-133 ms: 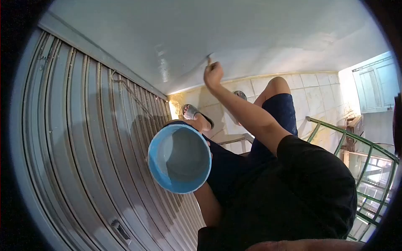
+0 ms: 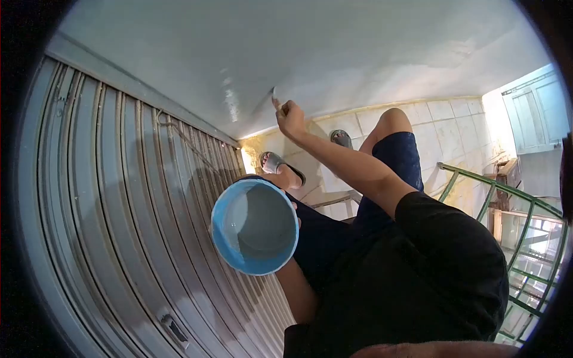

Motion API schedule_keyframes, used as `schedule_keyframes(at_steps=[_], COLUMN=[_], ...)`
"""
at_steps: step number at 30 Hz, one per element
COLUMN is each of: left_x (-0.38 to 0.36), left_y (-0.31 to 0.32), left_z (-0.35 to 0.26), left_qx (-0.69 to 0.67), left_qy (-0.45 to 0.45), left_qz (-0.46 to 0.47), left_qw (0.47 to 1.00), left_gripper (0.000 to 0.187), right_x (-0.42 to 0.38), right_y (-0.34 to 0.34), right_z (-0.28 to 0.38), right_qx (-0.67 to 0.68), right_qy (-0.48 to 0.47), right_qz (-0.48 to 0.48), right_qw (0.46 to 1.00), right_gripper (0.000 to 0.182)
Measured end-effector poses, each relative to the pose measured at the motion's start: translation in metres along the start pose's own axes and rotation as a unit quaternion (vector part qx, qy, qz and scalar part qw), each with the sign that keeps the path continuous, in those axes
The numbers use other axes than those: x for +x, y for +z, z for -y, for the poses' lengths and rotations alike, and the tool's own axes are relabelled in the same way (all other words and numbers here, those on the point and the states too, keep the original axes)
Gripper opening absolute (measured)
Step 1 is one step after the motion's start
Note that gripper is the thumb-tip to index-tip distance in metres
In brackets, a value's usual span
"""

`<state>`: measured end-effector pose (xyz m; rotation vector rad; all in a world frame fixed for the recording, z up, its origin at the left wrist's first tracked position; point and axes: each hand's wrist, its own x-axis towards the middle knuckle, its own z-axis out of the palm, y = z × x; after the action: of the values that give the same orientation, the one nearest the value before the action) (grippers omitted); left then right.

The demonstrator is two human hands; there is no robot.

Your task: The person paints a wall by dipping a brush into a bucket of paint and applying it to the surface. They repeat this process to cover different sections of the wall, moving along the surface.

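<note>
My right hand (image 2: 291,119) is closed around a small paintbrush (image 2: 274,93), whose pale tip is at the pale grey wall (image 2: 358,48). Wet-looking shiny streaks show on the wall to the left of the brush. In my left hand (image 2: 296,213) I hold a light blue bucket (image 2: 255,267), tilted so that its open top faces me. Greyish-white liquid paint (image 2: 265,218) fills its lower part. The bucket hides most of that hand; only some fingertips show at its right rim.
A ribbed grey metal shutter (image 2: 149,209) runs along the left. Pale floor tiles (image 2: 441,128) with yellowish stains meet the wall's foot. At the right stand a green metal frame (image 2: 492,185) and a light blue cabinet (image 2: 534,122). My sandalled feet (image 2: 280,166) are on the tiles.
My right hand and the paintbrush have moved left and slightly down along the wall. The bucket in my left hand stays almost in place.
</note>
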<state>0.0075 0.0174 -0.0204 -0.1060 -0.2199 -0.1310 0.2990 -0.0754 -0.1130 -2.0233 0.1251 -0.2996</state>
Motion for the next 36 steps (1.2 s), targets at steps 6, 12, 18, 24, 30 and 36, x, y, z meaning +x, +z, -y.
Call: schedule_keyframes(at_steps=[6,12,18,24,30,36], left_x=[0.01,0.018,0.019,0.021,0.026,0.033], left_y=[0.017,0.018,0.017,0.021,0.022,0.017], left_z=[0.021,0.026,0.027,0.034,0.033,0.032], left_qx=[0.052,0.024,0.041,0.057,0.086,0.076], left_qy=[0.043,0.034,0.035,0.032,0.032,0.025], left_qz=[-0.01,-0.033,-0.06,-0.089,-0.094,-0.093], left_qw=[0.998,0.999,0.997,0.994,0.991,0.992], left_gripper=[0.071,0.072,0.072,0.073,0.073,0.077], right_x=[0.076,0.129,0.124,0.09,0.043,0.06], right_y=[-0.099,-0.209,-0.193,-0.105,-0.05,-0.08], right_z=[-0.054,-0.117,-0.106,-0.055,-0.011,-0.019], right_qx=[-0.052,-0.105,-0.088,-0.019,0.019,0.057], right_qy=[-0.036,0.042,0.192,0.093,0.003,-0.018], right_qz=[0.017,-0.102,-0.255,-0.177,0.024,0.08], right_qw=[0.998,0.988,0.944,0.98,1.0,0.995], right_gripper=[0.025,0.029,0.036,0.013,0.01,0.027])
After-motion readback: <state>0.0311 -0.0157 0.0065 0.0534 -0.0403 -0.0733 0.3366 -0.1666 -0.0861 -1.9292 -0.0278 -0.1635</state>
